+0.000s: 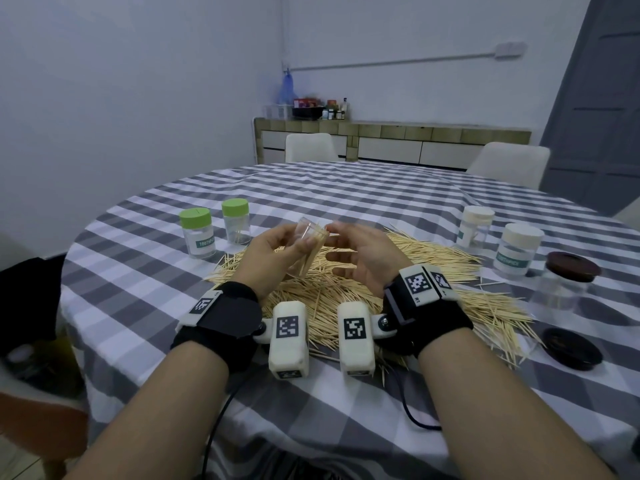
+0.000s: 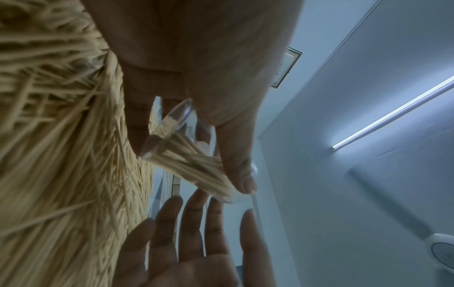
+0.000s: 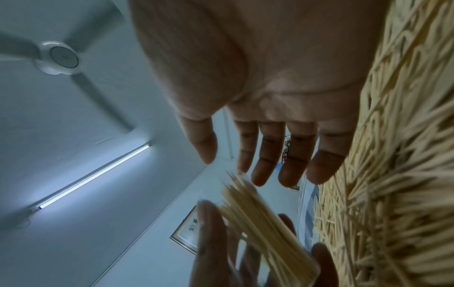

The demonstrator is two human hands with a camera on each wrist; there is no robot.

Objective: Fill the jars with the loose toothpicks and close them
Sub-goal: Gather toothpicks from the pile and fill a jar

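Head view, read from the left: two green-lidded jars [image 1: 214, 227] are stood on the checked table [image 1: 346, 188], and just right of them a clear, lidless jar [image 1: 308, 247] is held above the heap of loose toothpicks [image 1: 433, 258]. The jar is clasped by the left hand [image 1: 273, 258], thumb and fingers [image 2: 242, 170] curled round its wall. It is tilted, its long axis running from a base low and near the person up to a mouth pointed away and slightly right; a bundle of toothpicks [image 3: 260, 223] is seen inside, lying along that axis.

Just beside the mouth the right hand [image 1: 360, 258] is held with its fingers [image 3: 265, 155] spread and relaxed — nothing is gripped by them. The mouth therefore lies immediately left of the right fingertips, so that hand is judged the nearer one for feeding in more sticks or tamping them level.

Farther right, two cream-lidded jars [image 1: 498, 240] are stood near a dark-lidded jar [image 1: 568, 282], with a separate dark lid [image 1: 571, 348] laid flat at the heap's edge — perhaps the cap for the held jar, though that cannot be told.
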